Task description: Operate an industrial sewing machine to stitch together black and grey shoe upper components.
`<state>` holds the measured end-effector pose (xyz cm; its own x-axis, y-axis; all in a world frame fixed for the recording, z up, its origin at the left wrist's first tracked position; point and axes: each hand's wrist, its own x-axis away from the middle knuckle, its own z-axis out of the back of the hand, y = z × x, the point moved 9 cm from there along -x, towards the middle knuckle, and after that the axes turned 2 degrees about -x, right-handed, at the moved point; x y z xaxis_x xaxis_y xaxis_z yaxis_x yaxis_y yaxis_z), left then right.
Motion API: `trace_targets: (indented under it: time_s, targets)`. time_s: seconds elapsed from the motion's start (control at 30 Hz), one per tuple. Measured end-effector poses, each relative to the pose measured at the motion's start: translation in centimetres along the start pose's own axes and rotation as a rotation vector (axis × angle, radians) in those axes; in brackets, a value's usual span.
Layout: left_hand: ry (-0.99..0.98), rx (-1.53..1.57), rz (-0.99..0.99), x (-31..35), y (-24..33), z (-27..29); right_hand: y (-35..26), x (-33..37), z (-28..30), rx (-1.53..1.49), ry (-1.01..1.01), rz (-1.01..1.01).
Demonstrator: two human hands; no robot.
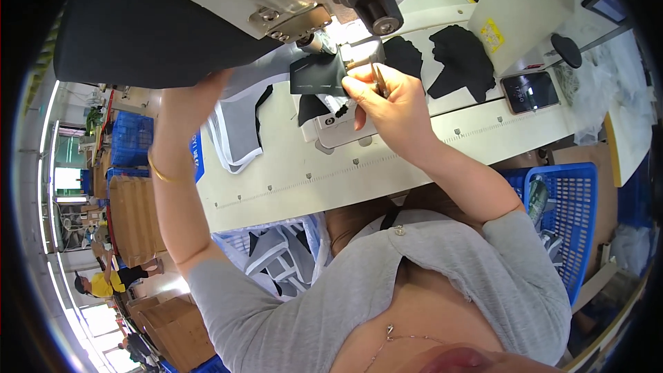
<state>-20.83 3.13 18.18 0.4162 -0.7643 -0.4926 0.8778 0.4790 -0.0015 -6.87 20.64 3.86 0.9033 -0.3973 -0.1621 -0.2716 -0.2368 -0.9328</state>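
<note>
My right hand (387, 100) is closed, thumb and fingers pinching the edge of a small black fabric piece (314, 76) beside the metal parts of a sewing machine (304, 24). A slim dark tool (378, 81), which looks like tweezers, sticks out between its fingers. My left hand (215, 83) reaches up behind the large black panel (152, 27) at the upper left, which hides its fingers. Below the held fabric, another black piece (312, 109) lies by the machine bed. A grey piece with white binding (235, 131) hangs near my left forearm.
Black cut pieces (463, 62) and a phone (529, 92) lie on the white table (297, 190), which has a ruler along its front. A basket with grey, white-bound pieces (283, 259) and a blue basket (587, 228) stand below. Cartons (135, 221) and a person in yellow (103, 284) are leftward.
</note>
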Motion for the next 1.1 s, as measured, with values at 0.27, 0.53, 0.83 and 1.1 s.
trace_targets:
  time_s: [0.27, 0.53, 0.83, 1.1]
  targets:
    - [0.167, -0.029, 0.178, 1.3, 8.0, -4.8, -0.4, 0.0, -0.5, -0.044, -0.037, 0.011]
    - [0.23, 0.266, 0.212, 0.9, 7.3, -6.2, -0.3, -0.1, -0.1, -0.038, -0.048, 0.001]
    - [0.233, 0.161, 0.201, 0.7, 8.2, -5.7, -0.6, -0.4, 0.0, -0.114, -0.055, -0.032]
    - [0.219, 0.276, 0.31, 0.5, 6.3, -7.0, 0.1, -0.6, 0.0, -0.162, -0.017, -0.033]
